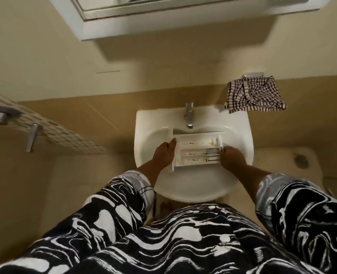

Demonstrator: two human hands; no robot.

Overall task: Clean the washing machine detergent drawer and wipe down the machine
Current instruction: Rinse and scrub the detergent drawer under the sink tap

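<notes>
Since the drawer (197,151) is already out of the machine and down in the sink (143,123), right under the tap (189,115), the removal step can be counted as done.

It's being held at both ends. The left hand (163,153) is wrapped round the left end, where the wider front panel is, and the right hand (232,157) is curled over the right end. So both are clamped on it, not just resting there.

The actual cleaning looks barely started, though. Dark grime streaks are visible along the compartments, plus an orange-brown blotch toward the right end. No water can be made out at the tap, but the shot is a bit soft, so a thin stream can't be ruled out. No brush or sponge is seen in either hand.

A checked cloth (254,95) is hung on the wall just right of the sink, well apart from both hands. It might be meant for the wipe-down, but that's only a guess.

The washing machine isn't in view at all, so nothing can be said about its state. Best guess is that most of the job is left: the drawer to be rinsed, scrubbed and refitted, and the machine wiped.
</notes>
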